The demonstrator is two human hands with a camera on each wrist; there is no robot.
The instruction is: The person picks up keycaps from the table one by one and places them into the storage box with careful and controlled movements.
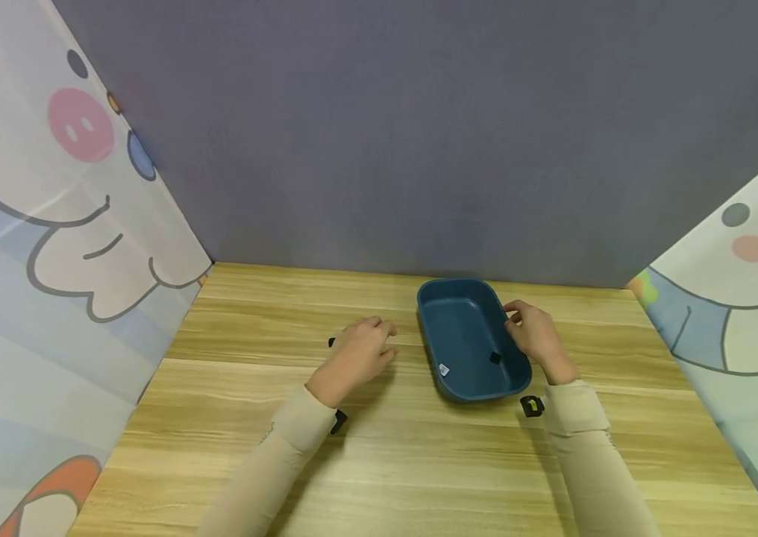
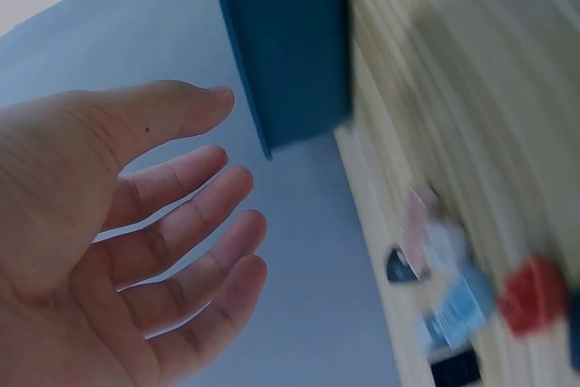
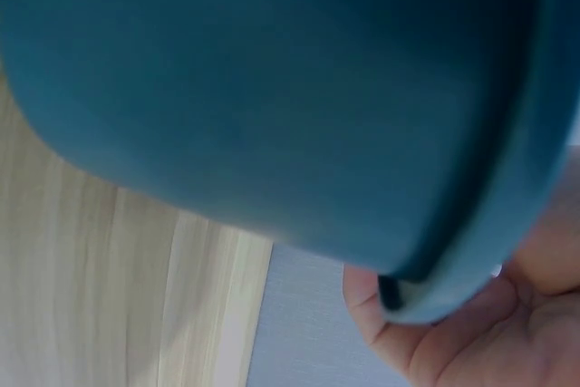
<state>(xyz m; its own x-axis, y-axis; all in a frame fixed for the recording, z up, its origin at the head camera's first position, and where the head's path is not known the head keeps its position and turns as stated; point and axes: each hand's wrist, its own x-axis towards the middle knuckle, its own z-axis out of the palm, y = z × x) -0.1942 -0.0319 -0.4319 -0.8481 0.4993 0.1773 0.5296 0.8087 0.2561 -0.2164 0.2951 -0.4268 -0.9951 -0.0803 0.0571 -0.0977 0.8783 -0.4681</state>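
Note:
A dark blue plastic basin (image 1: 462, 332) with rounded corners stands on the wooden table. My right hand (image 1: 535, 332) grips its right rim, fingers bent at the edge. In the right wrist view, the basin's wall (image 3: 245, 124) fills most of the picture, and part of the right hand (image 3: 489, 333) shows beyond the rim. To the left of the basin hovers my left hand (image 1: 360, 350), holding nothing. Seen in the left wrist view, the left hand (image 2: 172, 233) has loosely spread fingers, apart from the basin (image 2: 290, 52).
Inside the basin are a small white tag (image 1: 443, 369) and a black square (image 1: 496, 358). Blurred in the left wrist view lie a red item (image 2: 533, 296), a light blue item (image 2: 462, 305) and other small things on the table. A grey wall (image 1: 379, 134) rises behind the table.

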